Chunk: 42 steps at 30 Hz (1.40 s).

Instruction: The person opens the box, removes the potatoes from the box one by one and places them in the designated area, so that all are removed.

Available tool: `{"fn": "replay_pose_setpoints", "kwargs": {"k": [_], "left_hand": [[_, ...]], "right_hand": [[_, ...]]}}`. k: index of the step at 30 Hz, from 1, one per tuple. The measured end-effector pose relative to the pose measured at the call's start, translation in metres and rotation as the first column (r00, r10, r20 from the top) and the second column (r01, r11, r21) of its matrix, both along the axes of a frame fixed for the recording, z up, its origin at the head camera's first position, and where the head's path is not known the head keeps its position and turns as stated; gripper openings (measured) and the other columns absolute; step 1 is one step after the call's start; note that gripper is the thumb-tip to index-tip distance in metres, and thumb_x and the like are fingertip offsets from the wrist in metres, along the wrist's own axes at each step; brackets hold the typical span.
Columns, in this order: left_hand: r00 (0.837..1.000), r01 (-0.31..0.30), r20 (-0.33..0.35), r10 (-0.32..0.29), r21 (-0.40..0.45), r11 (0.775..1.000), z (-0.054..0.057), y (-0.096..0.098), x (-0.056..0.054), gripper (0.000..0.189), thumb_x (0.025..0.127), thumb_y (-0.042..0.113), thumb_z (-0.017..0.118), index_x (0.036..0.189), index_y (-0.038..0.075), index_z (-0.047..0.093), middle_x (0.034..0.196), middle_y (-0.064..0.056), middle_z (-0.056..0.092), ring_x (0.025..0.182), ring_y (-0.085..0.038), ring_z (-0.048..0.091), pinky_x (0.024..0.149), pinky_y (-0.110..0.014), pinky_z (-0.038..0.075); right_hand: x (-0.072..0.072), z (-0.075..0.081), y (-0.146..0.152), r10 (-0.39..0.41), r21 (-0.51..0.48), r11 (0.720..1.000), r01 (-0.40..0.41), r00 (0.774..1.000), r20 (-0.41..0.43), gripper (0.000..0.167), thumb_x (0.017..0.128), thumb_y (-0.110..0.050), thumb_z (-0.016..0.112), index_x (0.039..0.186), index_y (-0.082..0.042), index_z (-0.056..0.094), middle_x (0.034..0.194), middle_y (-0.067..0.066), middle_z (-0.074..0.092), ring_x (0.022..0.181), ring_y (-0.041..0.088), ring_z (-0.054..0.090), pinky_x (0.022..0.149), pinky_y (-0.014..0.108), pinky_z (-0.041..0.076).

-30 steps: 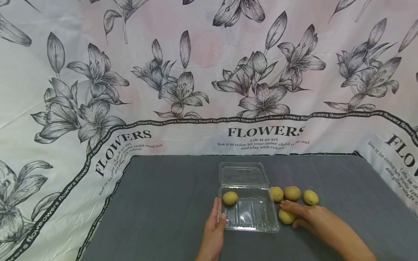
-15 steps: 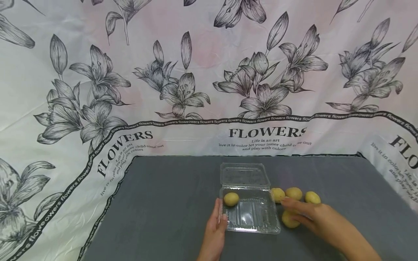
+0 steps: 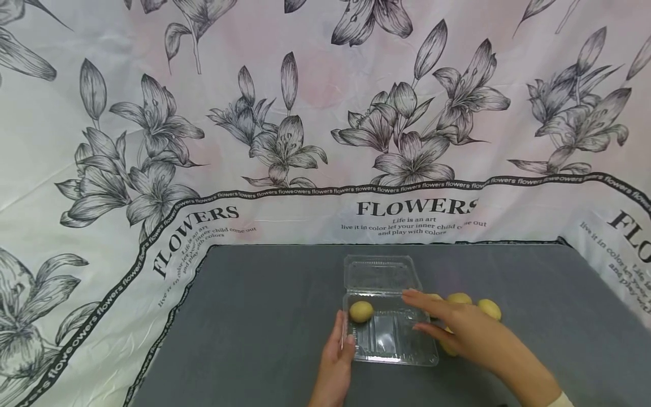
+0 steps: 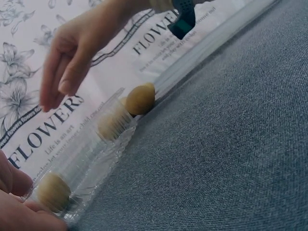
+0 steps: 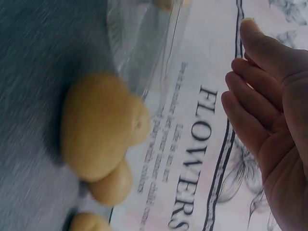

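A clear plastic clamshell container [image 3: 396,360] lies with its lid flipped back. My left hand [image 3: 333,362] grips its left wall, thumb on the inner side and fingers outside. One small yellow potato [image 3: 361,311] sits in the container's back left corner. My right hand [image 3: 470,328] hovers over the container's right side with nothing in it; in the right wrist view its fingers are loosely extended. Below that hand, several more potatoes [image 3: 489,309] lie just right of the container, partly hidden by it. The nearest potato [image 5: 96,125] looms large in the right wrist view.
The grey tabletop [image 3: 254,316] stretches left and right of the container. At its back edge hangs a white cloth [image 3: 285,215] printed with flowers and lettering. A dark green band [image 4: 184,19] shows at the right wrist in the left wrist view.
My right hand has left the potato it was touching and moved left and up, over the container's right side. My left hand keeps its grip on the container.
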<state>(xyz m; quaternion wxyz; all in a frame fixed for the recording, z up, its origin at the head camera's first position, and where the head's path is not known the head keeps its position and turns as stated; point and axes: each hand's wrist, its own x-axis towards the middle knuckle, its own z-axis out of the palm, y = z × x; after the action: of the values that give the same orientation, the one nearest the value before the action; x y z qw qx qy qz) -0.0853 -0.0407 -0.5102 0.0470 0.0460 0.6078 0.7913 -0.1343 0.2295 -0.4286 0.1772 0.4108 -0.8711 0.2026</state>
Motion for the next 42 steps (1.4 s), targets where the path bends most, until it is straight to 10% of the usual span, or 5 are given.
{"fn": "replay_pose_setpoints", "kwargs": {"k": [9, 17, 42], "left_hand": [[0.999, 0.047, 0.013, -0.047, -0.009, 0.999, -0.002, 0.001, -0.001, 0.065, 0.113, 0.004, 0.041, 0.164, -0.012, 0.002, 0.172, -0.029, 0.002, 0.159, -0.042, -0.002, 0.123, -0.044, 0.006], [0.999, 0.051, -0.004, -0.051, -0.022, 0.998, 0.001, 0.002, -0.004, 0.066, 0.114, 0.007, 0.041, 0.165, -0.009, 0.002, 0.172, -0.029, 0.003, 0.159, -0.042, -0.001, 0.124, -0.043, 0.008], [0.999, 0.032, -0.006, -0.032, -0.032, 0.999, -0.001, -0.001, -0.004, 0.066, 0.113, 0.005, 0.042, 0.163, -0.012, 0.002, 0.171, -0.030, 0.002, 0.159, -0.042, -0.002, 0.124, -0.046, 0.007]], "right_hand": [[-0.005, -0.004, -0.029, 0.054, 0.008, 0.998, -0.055, 0.994, 0.096, 0.074, 0.092, -0.017, 0.084, 0.158, -0.015, 0.050, 0.154, 0.013, 0.058, 0.102, 0.016, 0.077, 0.084, 0.035, 0.064], [-0.012, -0.008, -0.044, 0.065, 0.036, 0.997, -0.074, 0.975, 0.215, 0.074, 0.099, -0.025, 0.077, 0.163, -0.014, 0.042, 0.161, 0.015, 0.050, 0.107, 0.020, 0.076, 0.090, 0.040, 0.063], [-0.023, -0.022, -0.074, 0.069, 0.108, 0.991, -0.083, 0.989, 0.128, 0.050, 0.099, -0.020, 0.077, 0.146, -0.009, 0.063, 0.142, 0.008, 0.069, 0.108, 0.022, 0.076, 0.086, 0.038, 0.064]]}}
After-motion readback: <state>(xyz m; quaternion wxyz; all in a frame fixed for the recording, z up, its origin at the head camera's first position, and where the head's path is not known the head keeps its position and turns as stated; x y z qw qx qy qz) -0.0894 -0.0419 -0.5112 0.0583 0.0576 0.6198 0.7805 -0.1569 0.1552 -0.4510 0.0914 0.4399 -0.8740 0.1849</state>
